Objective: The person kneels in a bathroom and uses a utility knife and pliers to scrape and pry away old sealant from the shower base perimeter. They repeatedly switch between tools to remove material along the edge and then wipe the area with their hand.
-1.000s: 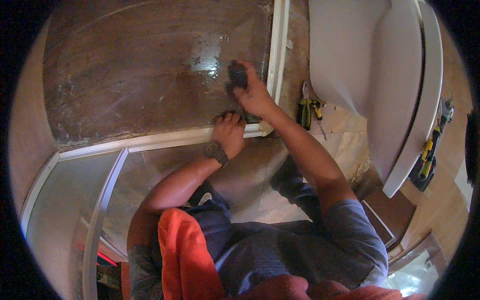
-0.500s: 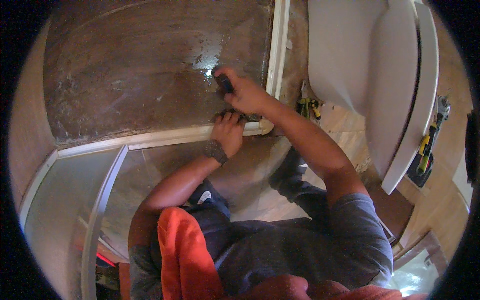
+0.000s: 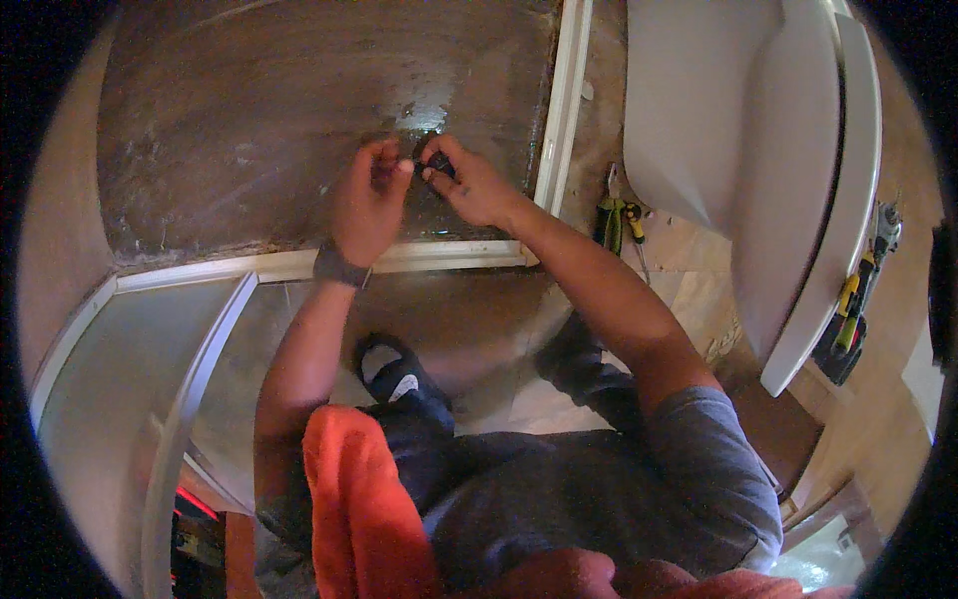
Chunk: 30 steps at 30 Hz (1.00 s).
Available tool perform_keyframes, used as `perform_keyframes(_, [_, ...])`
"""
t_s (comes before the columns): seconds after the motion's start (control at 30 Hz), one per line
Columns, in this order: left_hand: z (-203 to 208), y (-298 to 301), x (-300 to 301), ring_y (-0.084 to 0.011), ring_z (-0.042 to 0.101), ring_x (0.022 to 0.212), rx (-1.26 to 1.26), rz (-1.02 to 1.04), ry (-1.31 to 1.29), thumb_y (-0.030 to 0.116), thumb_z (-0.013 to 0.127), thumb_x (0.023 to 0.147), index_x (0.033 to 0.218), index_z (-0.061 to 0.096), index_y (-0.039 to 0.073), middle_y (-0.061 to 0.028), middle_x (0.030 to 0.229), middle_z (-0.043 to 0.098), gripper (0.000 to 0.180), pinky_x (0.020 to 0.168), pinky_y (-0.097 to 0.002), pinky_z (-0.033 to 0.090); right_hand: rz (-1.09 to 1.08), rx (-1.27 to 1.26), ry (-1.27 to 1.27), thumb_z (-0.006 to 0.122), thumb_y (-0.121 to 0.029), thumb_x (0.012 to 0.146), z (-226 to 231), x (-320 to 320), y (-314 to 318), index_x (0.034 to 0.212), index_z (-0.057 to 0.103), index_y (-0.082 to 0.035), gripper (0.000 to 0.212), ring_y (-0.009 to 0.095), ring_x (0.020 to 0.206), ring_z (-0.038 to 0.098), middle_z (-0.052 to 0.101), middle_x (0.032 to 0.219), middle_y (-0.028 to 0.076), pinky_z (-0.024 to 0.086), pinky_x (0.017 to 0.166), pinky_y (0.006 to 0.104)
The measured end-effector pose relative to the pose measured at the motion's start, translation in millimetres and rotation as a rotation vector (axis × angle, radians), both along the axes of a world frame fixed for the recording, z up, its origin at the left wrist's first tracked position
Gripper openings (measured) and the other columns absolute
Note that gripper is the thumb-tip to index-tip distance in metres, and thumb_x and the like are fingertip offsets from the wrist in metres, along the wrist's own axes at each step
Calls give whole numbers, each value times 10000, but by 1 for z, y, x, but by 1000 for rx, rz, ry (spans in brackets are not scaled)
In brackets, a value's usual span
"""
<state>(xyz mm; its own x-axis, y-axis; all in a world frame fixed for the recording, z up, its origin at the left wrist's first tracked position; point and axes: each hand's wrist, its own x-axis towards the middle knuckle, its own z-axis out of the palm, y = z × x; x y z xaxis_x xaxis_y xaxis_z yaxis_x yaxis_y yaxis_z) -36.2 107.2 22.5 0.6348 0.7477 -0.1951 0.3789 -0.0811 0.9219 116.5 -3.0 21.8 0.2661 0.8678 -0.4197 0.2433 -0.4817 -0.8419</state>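
My right hand (image 3: 474,190) is closed around a small black object (image 3: 439,163), over the wet brown shower floor (image 3: 249,130). Its exact kind is hard to make out, as the fingers cover most of it. Just to its left, my left hand (image 3: 371,205) is raised above the floor with fingers curled and thumb pointing toward the black object. Whatever those left fingers may hold is hidden and slightly blurred. Below both hands runs the white shower frame rail (image 3: 449,256), with a dark watch (image 3: 341,267) on my left wrist close to it.
Right of the upright rail stands a white toilet (image 3: 689,120). Green-handled pliers (image 3: 609,220) and a yellow-handled screwdriver (image 3: 636,225) lie beside it. More tools (image 3: 856,299) lie at far right. A frosted glass panel (image 3: 120,359) stands at left; my sandalled foot (image 3: 394,369) is below the rail.
My left hand has lifted off the rail and moved up and left, beside the right hand. A dark thing that was under its fingers no longer shows there. My right hand stays near its place.
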Motion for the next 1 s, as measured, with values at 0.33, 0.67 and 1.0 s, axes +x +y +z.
perform_keyframes(0.33, [-15,-3,-2,-147,671,930,-219,-113,110,363,730,937,1233,684,24,-109,1030,742,452,831,-314,524,115,94,128,602,-272,1011,-22,4,-1,1200,504,-104,271,329,880,629,649,973,186,503,813,459])
perform_keyframes(0.67, [-18,-10,9,-159,669,930,-232,-18,114,368,719,944,1218,700,32,-95,1018,743,434,854,-310,522,-196,14,-298,594,-214,1003,-3,-7,-6,1188,512,-61,254,441,820,664,663,875,224,509,728,540])
perform_keyframes(1.0, [-21,3,23,-185,669,1020,-343,-115,76,287,747,928,1233,688,45,-79,1096,730,394,909,-328,523,-51,-19,-181,585,-218,1003,-16,-1,-6,1206,489,-60,275,484,941,645,652,999,262,506,785,549])
